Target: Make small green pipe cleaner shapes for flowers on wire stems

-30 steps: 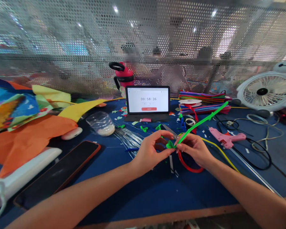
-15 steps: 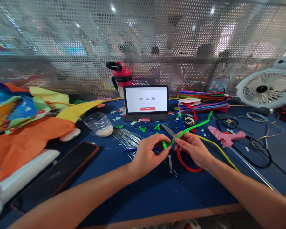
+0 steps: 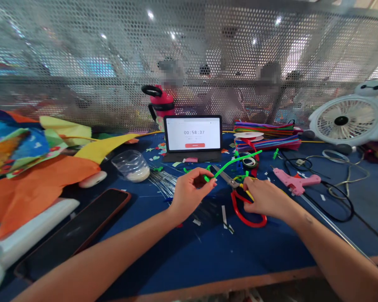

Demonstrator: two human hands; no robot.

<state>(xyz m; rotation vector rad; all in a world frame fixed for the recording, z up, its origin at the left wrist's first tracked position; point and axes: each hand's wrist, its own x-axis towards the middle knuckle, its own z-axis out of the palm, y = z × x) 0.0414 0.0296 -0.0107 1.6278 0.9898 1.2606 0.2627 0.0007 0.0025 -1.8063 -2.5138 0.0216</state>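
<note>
My left hand (image 3: 192, 188) pinches a bent green pipe cleaner (image 3: 231, 162) between thumb and fingertips; its long end slants up to the right. My right hand (image 3: 266, 199) is over the scissors (image 3: 232, 206), its fingers curled round the upper handle. The scissors lie on the blue table with their blades pointing away to the left, and the lower red loop is in plain view. Small twisted green pieces (image 3: 158, 169) lie beyond my hands. One upright green bit (image 3: 246, 174) is close to my right fingertips.
A tablet (image 3: 193, 133) showing a timer stands at the back. Pipe cleaner bundles (image 3: 267, 140) lie right of it. A pink glue gun (image 3: 297, 180) and a fan (image 3: 346, 119) are at the right. Leftward are a clear cup (image 3: 130, 165), a phone (image 3: 75, 230) and orange felt (image 3: 47, 180).
My right hand has let go of the green pipe cleaner and moved right onto the scissors' handle. My left hand has shifted slightly left with the pipe cleaner.
</note>
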